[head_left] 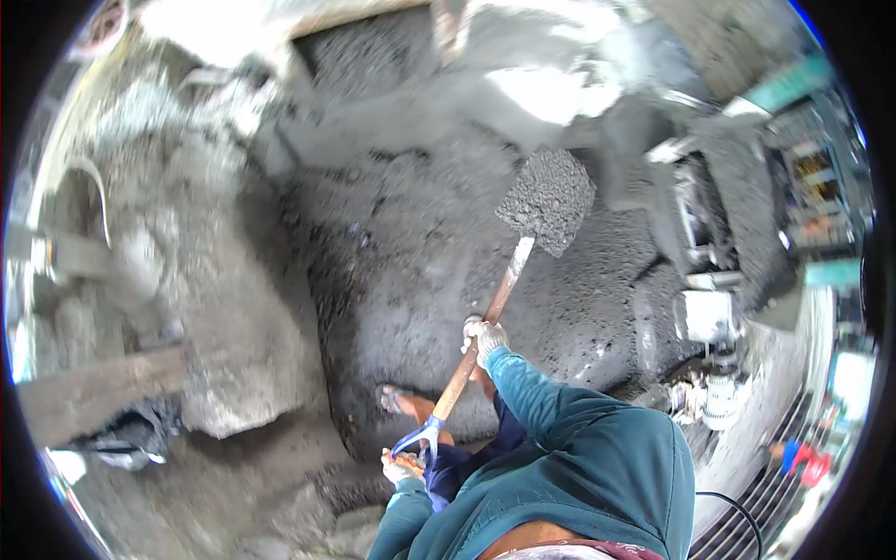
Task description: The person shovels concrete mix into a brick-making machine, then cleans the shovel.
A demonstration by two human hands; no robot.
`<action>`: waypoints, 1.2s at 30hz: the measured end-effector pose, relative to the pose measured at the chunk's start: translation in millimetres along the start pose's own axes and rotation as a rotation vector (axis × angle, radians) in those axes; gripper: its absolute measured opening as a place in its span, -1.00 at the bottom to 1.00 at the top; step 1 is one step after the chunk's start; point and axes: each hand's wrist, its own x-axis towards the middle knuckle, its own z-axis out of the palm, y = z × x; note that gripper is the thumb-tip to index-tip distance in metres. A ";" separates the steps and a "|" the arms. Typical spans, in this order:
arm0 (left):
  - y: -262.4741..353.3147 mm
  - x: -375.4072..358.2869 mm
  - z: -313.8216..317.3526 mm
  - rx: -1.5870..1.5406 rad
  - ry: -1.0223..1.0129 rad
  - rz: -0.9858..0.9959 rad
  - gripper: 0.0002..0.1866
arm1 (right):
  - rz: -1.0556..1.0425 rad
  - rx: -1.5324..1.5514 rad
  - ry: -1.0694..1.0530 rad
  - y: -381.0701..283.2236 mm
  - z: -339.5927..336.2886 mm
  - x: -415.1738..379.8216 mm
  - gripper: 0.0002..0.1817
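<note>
A long-handled shovel slants across the middle of the view, its wooden shaft running up to the right. Wet grey gravelly mix covers its blade. My right hand, in a pale glove, is wrapped round the middle of the shaft. Lower down, my left hand, also in a pale glove, grips the blue D-shaped handle with its orange crossbar. Beneath the shovel spreads a bed of dark wet mix. A bare foot shows beside the shaft.
On the left rises a rough grey mound, with a wooden plank below it. Machinery with a ribbed motor stands at the right. A metal grating lies at lower right, near a black cable. A timber-edged bay of grey material lies at the top.
</note>
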 end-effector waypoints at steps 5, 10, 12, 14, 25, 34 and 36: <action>59.6 -73.3 150.6 0.092 -0.274 0.240 -0.45 | -0.265 0.268 -0.349 -190.6 31.6 -131.9 -0.83; 109.8 -246.2 350.9 0.171 -0.825 1.095 -0.44 | -0.699 0.462 -0.891 -390.2 44.5 -184.9 -0.90; 112.3 -302.2 410.4 0.266 -1.002 1.359 -0.43 | -0.796 0.550 -0.791 -455.9 31.3 -231.1 -0.90; 103.7 -368.8 464.1 0.262 -1.108 2.093 -0.53 | -0.785 0.799 -0.598 -510.6 3.3 -251.1 -0.89; 12.2 -317.7 354.5 0.651 -1.774 1.857 -0.69 | -0.879 0.352 -0.568 -409.2 -145.8 -247.8 -0.75; -20.6 -189.8 55.3 -0.137 -0.162 0.276 -0.53 | -0.282 -0.115 -0.591 -149.3 -13.1 -196.6 -0.88; -74.8 -171.5 -65.1 -0.311 0.028 0.153 -0.56 | 0.035 -0.408 -0.531 -13.4 -13.6 -158.1 -0.85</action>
